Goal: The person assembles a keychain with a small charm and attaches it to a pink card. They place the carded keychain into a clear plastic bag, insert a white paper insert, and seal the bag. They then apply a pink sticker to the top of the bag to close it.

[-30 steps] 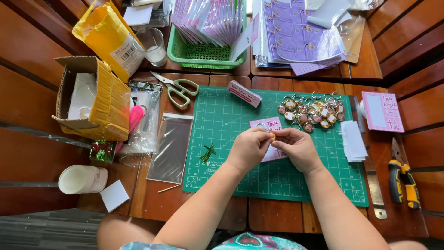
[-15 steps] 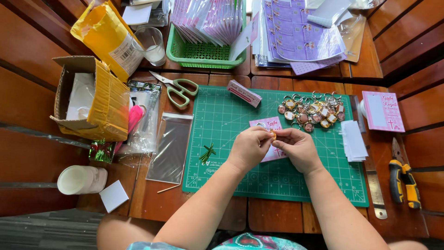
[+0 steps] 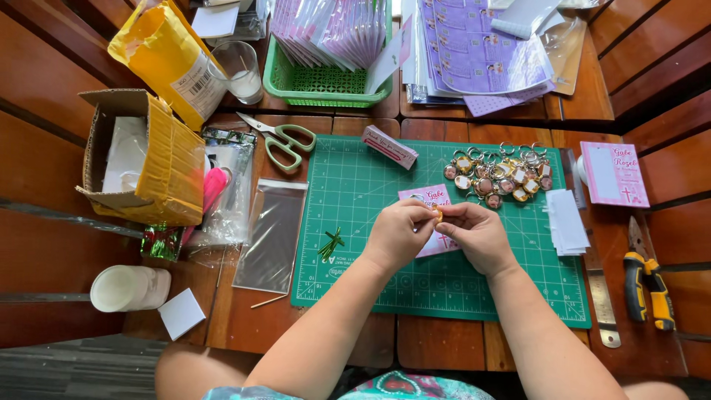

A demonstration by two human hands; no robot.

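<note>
My left hand (image 3: 398, 235) and my right hand (image 3: 478, 235) meet over the green cutting mat (image 3: 355, 244). Together their fingertips pinch a small orange keychain charm (image 3: 438, 214). Under the hands lies a pink printed card (image 3: 431, 198), partly hidden by them. A pile of several keychains with metal rings (image 3: 498, 172) sits just beyond my right hand. A small bundle of green twist ties (image 3: 331, 243) lies on the mat left of my left hand.
Green-handled scissors (image 3: 280, 138), a clear plastic sleeve (image 3: 271, 233) and a cardboard box (image 3: 141, 159) lie to the left. A green basket (image 3: 324, 90) of cards stands at the back. A white paper stack (image 3: 566, 221), steel ruler (image 3: 601, 296) and yellow utility knife (image 3: 646, 281) lie right.
</note>
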